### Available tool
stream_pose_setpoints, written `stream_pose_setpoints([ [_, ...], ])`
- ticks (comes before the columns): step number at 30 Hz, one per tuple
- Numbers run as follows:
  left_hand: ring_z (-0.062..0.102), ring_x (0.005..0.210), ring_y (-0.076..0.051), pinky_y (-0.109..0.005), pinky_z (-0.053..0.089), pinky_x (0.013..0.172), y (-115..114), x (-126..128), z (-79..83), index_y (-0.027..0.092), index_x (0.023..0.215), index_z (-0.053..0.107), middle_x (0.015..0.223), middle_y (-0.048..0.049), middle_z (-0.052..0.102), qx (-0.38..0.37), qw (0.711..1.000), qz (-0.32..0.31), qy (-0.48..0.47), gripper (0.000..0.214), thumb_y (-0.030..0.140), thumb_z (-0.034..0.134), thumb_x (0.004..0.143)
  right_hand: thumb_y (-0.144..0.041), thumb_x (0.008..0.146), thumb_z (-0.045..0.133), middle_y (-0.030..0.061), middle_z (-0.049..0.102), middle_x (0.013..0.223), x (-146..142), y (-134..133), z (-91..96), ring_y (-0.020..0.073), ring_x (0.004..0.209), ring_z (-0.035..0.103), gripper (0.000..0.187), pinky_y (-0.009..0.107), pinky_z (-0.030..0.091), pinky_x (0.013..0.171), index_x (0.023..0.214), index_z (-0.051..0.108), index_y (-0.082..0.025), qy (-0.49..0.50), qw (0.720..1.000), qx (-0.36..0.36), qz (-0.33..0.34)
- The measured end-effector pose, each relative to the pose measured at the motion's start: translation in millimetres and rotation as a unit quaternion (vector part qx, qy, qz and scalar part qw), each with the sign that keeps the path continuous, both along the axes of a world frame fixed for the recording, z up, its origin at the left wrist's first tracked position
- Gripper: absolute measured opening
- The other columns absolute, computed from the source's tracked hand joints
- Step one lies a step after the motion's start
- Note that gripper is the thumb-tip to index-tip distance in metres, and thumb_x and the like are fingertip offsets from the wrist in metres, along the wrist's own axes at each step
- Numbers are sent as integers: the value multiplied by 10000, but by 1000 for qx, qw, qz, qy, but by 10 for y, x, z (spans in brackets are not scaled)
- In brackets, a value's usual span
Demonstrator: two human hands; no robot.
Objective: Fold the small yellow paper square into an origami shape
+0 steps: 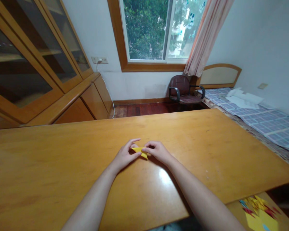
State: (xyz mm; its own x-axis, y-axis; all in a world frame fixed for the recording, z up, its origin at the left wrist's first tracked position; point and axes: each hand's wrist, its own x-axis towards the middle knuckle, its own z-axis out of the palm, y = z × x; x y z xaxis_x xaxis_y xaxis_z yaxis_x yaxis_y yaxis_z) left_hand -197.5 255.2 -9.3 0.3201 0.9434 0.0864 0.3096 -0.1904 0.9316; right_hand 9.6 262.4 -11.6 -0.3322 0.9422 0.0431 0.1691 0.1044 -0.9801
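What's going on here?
A person is holding a small yellow folded piece, apparently paper, with both hands: the left hand at one end, the right hand pinching the other. It's just above the wooden table. More yellow, red and blue pieces lie past the table's edge, lower right.

Hands: one left hand and one right hand — two in all. One folded yellow paper. One wooden table, one glass-fronted cabinet, one maroon armchair with two armrests, one bed, one window with two panes showing, one pink curtain, one socket strip, one white cable. The coloured paper pieces at lower right overlap — too jumbled to count.
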Motion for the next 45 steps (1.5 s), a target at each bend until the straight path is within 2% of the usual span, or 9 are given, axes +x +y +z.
stream_pose_setpoints([
  [17,593,769,-148,-271,467,769,21,5,-7,203,1317,494,811,22,602,0,1000,10,18,551,308,664,803,-319,801,673,37,710,769,3,-22,93,148,709,608,186,243,450,681,800,728,-140,-25,999,19,-7],
  [22,581,732,-144,-256,457,738,24,9,7,189,1292,516,767,28,593,-5,1000,11,-11,510,331,641,818,-314,811,660,31,704,759,11,-19,84,146,709,610,184,242,450,691,797,723,-142,-21,999,25,-3],
  [28,621,791,-156,-273,471,806,43,-2,-2,177,1271,532,812,-2,662,-10,999,21,-39,470,350,618,843,-317,796,661,25,689,747,1,-9,46,142,699,594,180,243,439,681,781,710,-145,-11,1000,17,-16],
  [39,618,741,-142,-243,474,748,52,-9,17,157,1219,557,771,12,665,-39,994,61,-77,483,354,666,793,-380,781,669,24,658,718,7,9,32,140,675,567,234,239,429,640,775,685,-147,25,999,-7,-24],
  [45,647,746,-171,-276,496,766,47,-14,52,144,1200,566,740,-4,693,-57,990,72,-103,499,390,675,779,-374,779,664,22,658,720,3,9,16,142,683,569,224,246,435,656,771,685,-151,30,999,-11,-31],
])
